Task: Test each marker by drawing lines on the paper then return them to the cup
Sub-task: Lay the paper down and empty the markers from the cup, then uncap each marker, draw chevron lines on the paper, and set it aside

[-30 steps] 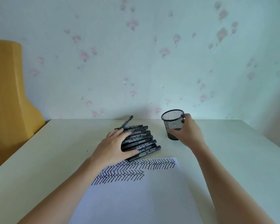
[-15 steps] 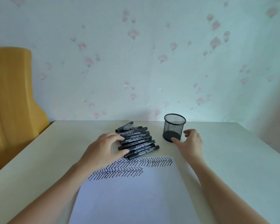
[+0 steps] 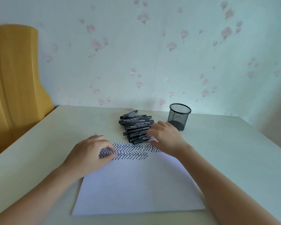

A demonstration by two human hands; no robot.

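The paper [image 3: 136,184] is pressed by the left hand [image 3: 89,153], fingers loosely curled, nothing gripped. Beyond it, the stacked markers [image 3: 136,127] are touched by the right hand [image 3: 165,138], fingers spread. Light, stiff, prone to rolling, each is best pinched mid-barrel. The cup [image 3: 179,116] stands right.

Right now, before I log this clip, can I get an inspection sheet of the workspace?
Surface: pale cream table, matte.
Job's things: pile of capped black markers lying flat; black wire-mesh cup upright, no markers in it; white paper sheet with black chevron lines along its far edge.
Clutter: nothing seen.
Grips: left hand rests on the paper's far left corner; right hand, fingers extended, at the pile's near end.
Cables: nothing seen.
Surroundings: pink-flowered wallpaper; yellow wooden chair back.
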